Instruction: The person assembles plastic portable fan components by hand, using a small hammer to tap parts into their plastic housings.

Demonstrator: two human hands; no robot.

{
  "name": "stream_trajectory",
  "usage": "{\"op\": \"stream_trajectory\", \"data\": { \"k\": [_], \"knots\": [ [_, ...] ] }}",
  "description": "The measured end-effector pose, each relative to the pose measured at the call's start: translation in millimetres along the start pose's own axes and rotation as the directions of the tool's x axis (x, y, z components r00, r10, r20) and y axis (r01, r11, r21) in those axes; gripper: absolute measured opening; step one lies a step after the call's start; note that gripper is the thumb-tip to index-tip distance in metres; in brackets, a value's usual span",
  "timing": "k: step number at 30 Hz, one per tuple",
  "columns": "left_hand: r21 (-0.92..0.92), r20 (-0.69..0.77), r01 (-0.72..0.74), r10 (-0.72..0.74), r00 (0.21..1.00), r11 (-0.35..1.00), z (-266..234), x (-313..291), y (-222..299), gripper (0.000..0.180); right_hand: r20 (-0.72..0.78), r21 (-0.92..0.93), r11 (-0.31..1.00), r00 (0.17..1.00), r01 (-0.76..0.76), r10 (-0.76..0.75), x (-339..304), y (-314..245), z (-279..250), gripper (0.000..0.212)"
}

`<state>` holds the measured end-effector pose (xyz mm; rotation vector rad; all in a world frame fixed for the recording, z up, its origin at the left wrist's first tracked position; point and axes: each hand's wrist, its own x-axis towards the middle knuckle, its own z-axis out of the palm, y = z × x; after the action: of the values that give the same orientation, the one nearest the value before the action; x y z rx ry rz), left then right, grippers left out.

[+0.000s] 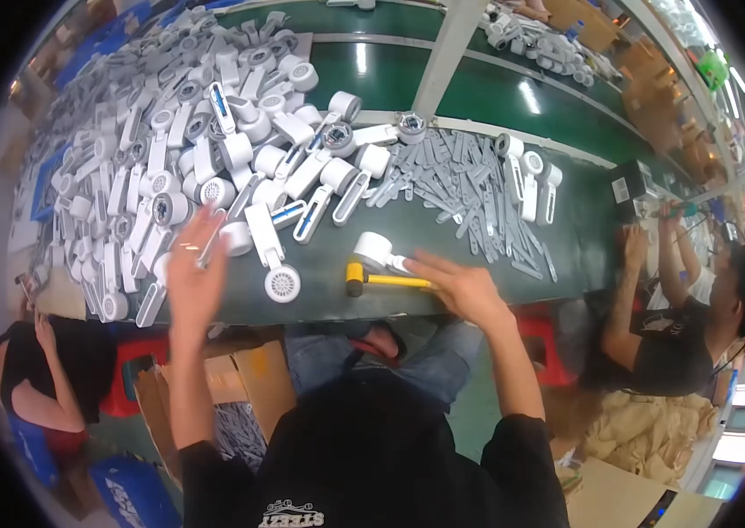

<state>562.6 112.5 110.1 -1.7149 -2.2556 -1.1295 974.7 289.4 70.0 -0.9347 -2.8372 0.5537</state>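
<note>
My left hand (pixel 197 268) is raised at the near edge of a large heap of white round-headed handheld units (pixel 166 163). It is slightly blurred, its fingers look spread, and I make out nothing held. My right hand (pixel 462 286) lies low over the table, fingers stretched out, fingertips on the handle of one white unit (pixel 374 250). A yellow-handled hammer (pixel 387 281) with a yellow and dark head lies just nearer, its handle end running to my right hand. Another white unit with a round grille (pixel 282 283) lies between my hands, grille up.
Grey flat strips (pixel 456 180) lie in a pile beyond my right hand, with several white units (pixel 531 176) beside them. A pale post (pixel 447 62) stands at the back. An open carton (pixel 265 387) holding grey strips is below the table edge. Co-workers (pixel 685 339) sit on both sides.
</note>
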Motion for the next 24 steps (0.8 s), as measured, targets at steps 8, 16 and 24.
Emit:
{"op": "stream_trajectory", "data": {
  "k": [8, 16, 24],
  "knots": [
    [0.076, 0.161, -0.377, 0.362, 0.918, 0.923, 179, 66, 111, 0.017, -0.304, 0.577, 0.800, 0.865, -0.166, 0.399, -52, 25, 19, 0.046],
    [0.370, 0.275, -0.397, 0.309, 0.910, 0.840, 268, 89, 104, 0.009, -0.124, 0.940, 0.300, 0.658, -0.162, 0.743, -52, 35, 70, 0.040],
    [-0.569, 0.690, 0.619, -0.095, 0.718, 0.541, 165, 14, 177, 0.020, -0.047, 0.996, 0.084, 0.735, -0.014, 0.676, -55, -19, 52, 0.050]
  ]
}}
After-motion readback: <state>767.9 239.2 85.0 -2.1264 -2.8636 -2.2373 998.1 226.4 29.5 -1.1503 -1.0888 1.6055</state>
